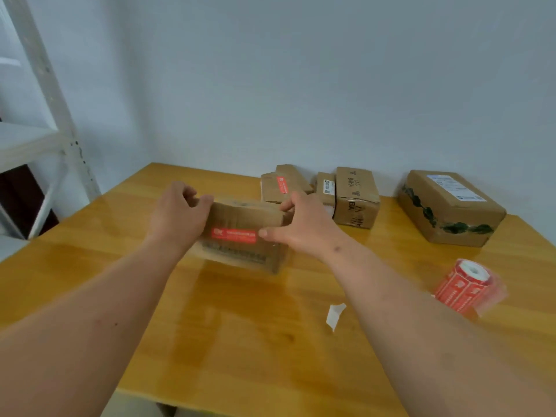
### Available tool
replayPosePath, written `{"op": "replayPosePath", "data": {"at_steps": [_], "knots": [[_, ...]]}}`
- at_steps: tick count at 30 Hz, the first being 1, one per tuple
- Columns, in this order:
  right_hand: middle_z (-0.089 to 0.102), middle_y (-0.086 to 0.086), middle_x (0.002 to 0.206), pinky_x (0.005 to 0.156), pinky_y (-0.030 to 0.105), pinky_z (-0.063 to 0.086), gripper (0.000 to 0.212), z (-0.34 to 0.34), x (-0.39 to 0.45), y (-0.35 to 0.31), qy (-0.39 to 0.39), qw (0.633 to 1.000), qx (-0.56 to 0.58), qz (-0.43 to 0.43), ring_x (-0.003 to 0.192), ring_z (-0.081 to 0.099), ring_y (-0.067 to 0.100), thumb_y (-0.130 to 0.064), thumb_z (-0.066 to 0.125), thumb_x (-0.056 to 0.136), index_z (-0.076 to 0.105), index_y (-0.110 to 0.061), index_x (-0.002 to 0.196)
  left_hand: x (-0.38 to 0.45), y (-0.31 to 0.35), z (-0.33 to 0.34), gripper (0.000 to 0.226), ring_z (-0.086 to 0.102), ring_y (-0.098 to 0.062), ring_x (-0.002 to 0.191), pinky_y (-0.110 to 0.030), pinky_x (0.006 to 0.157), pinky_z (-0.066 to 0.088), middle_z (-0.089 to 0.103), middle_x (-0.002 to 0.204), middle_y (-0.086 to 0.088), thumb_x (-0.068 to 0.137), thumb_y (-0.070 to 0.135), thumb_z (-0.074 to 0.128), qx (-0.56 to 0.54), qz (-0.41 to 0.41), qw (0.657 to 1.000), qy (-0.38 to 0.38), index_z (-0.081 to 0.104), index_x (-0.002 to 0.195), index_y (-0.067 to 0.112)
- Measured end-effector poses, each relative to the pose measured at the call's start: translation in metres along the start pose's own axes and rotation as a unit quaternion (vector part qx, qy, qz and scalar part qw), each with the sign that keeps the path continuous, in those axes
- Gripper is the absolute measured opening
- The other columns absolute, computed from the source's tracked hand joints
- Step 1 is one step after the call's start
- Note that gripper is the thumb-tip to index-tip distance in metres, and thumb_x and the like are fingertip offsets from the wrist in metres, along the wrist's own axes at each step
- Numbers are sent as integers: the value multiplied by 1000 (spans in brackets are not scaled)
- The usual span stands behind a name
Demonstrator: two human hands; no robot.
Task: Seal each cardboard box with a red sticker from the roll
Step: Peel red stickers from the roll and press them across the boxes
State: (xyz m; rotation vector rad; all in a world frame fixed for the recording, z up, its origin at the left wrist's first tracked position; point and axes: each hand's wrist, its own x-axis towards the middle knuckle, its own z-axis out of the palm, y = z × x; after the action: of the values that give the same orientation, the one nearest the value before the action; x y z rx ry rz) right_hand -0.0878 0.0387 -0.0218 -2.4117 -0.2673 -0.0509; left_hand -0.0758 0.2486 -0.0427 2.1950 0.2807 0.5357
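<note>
A small cardboard box (240,218) sits in the middle of the wooden table (240,326), tilted toward me, with a red sticker (234,234) across its near face. My left hand (177,218) grips the box's left end. My right hand (304,224) grips the right end, its thumb touching the sticker's right edge. The roll of red stickers (467,285) stands at the right of the table, apart from both hands.
Along the back wall stand a box bearing a red sticker (282,183), a small labelled box (326,188), a taller printed box (356,197) and a large box with green tape (451,206). A white backing scrap (334,315) lies on the table. White shelving (45,130) stands at left.
</note>
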Motion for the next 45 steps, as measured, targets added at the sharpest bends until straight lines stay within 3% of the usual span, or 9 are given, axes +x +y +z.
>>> {"op": "replayPosePath", "data": {"at_steps": [6, 11, 14, 18, 24, 30, 33, 39, 45], "knots": [[38, -2, 135, 102, 33, 40, 55, 9, 5, 5, -128, 987, -88, -30, 118, 46, 16, -37, 76, 81, 54, -26, 130, 6, -16, 18, 50, 35, -36, 124, -47, 103, 38, 27, 142, -15, 95, 39, 52, 87, -124, 986, -68, 38, 138, 16], [47, -3, 139, 106, 37, 42, 48, 11, 16, 6, -156, 987, -32, -37, 123, 49, 14, -25, 67, 90, 53, -23, 136, 8, -8, 34, 74, 44, -21, 104, -30, 81, 41, 17, 151, -8, 88, 27, 69, -87, -124, 988, -41, 26, 148, 16], [55, -4, 130, 94, 27, 47, 39, 8, 28, 10, -70, 996, 49, -14, 112, 53, 10, -17, 60, 94, 54, -22, 132, 17, -9, 46, 88, 41, -25, 125, -34, 88, 43, 20, 153, -3, 80, 29, 77, -90, -87, 990, -65, 23, 150, 19], [51, -4, 137, 109, 44, 39, 47, 8, 58, 38, 113, 990, -15, 84, 131, 44, 21, -38, 58, 87, 53, -29, 132, 34, -8, 53, 86, 26, -31, 136, -45, 105, 36, 18, 152, -4, 79, 36, 75, 38, -60, 996, -55, 26, 149, 26], [41, -2, 149, 113, 43, 34, 57, 21, 80, 52, 26, 995, 54, 79, 137, 38, 19, -44, 51, 97, 35, -24, 149, 66, 5, 64, 68, 51, -26, 111, -40, 80, 50, 22, 152, 1, 87, 1, 50, 141, 24, 986, -88, 30, 147, 25], [45, -3, 142, 99, 28, 37, 48, 30, 92, 42, -19, 989, 140, 50, 126, 44, 13, -34, 53, 99, 38, -22, 143, 86, 20, 89, 59, 31, -35, 141, -59, 111, 26, 34, 154, -5, 94, 62, 22, 359, 17, 905, -226, 32, 145, 35], [37, 1, 152, 101, 26, 34, 56, 38, 94, 39, -49, 984, 166, 33, 134, 39, 19, -24, 53, 99, 27, -23, 149, 94, 16, 92, 67, 20, -35, 146, -62, 113, 17, 27, 158, -5, 92, 67, 19, 397, 17, 893, -211, 29, 148, 32], [41, 3, 144, 113, 39, 30, 50, 14, 99, 80, 110, 991, -55, 47, 136, 35, 23, -9, 51, 89, 47, -18, 138, 68, 42, 109, 52, 2, -22, 150, -53, 119, -4, 9, 163, 1, 101, 40, 26, 315, 137, 930, -129, 21, 152, 32], [3, -2, 164, 121, 49, 4, 74, -34, 98, 134, 100, 955, -204, 188, 150, -1, 25, -23, 54, 88, 21, -29, 153, 23, 80, 158, 41, 30, -20, 137, -42, 114, 21, 38, 148, 5, 100, 26, 39, 175, 254, 937, -163, 46, 141, 26]]}}
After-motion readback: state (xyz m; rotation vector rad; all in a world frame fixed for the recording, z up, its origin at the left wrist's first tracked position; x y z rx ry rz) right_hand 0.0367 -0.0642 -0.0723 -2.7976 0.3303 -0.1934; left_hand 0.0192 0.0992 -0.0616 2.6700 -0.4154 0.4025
